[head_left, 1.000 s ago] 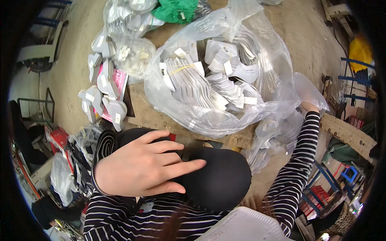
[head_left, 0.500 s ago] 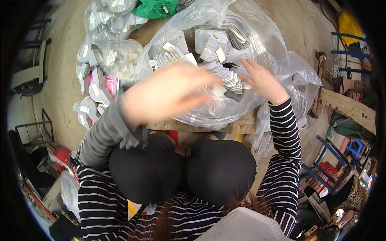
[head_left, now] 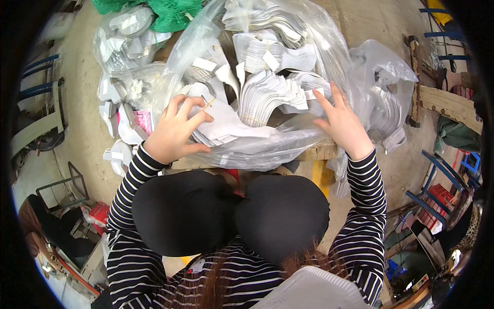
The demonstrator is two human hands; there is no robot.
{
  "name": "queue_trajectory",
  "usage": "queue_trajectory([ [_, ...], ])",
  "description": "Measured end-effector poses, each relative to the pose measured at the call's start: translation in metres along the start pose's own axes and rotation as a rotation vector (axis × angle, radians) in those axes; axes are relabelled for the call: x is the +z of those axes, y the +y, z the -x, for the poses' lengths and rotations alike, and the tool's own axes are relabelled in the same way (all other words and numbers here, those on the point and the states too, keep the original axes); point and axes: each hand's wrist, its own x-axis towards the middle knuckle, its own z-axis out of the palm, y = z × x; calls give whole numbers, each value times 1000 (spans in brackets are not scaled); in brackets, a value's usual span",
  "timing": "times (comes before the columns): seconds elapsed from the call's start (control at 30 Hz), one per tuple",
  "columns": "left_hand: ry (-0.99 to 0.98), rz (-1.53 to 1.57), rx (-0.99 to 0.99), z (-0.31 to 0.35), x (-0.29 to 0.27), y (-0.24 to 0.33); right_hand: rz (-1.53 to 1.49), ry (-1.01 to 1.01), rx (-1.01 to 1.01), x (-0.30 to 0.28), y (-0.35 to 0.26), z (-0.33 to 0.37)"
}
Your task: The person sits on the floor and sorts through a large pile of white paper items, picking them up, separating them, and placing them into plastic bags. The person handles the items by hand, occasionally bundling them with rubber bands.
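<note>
Two hands [head_left: 175, 131] [head_left: 343, 126] on clear bag [head_left: 309, 62], white tagged bundles [head_left: 265, 95]

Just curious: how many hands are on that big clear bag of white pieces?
2: the left hand rests on the big clear bag's near left side, the right hand on its near right side. No others are visible.

Both arms, in black-and-white striped sleeves, are reaching up from the lower edge toward mid-frame; the left hand [head_left: 175, 131], left of centre, is curling its fingers in a loose claw, while the right hand [head_left: 342, 123], right of centre, is spreading its fingers, palm turned down
</note>
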Motion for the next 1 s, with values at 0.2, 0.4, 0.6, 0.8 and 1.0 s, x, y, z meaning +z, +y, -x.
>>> queue_trajectory([
  [0.2,-5,58,-56,10,-1,2,147,-60,-6,-17,-10,-7],
  [0.4,0,119,-83,10,-3,4,216,196,-239,-11,-2,-36],
  [0.6,-32,195,-98,17,-3,-5,153,-116,25,-6,-10,-45],
  [0.8,-29,233,-109,22,-3,-4,68,-62,-57,-4,5,-42],
  [1.0,31,224,-109,20,0,-3,175,314,-241,-28,-35,-37],
])
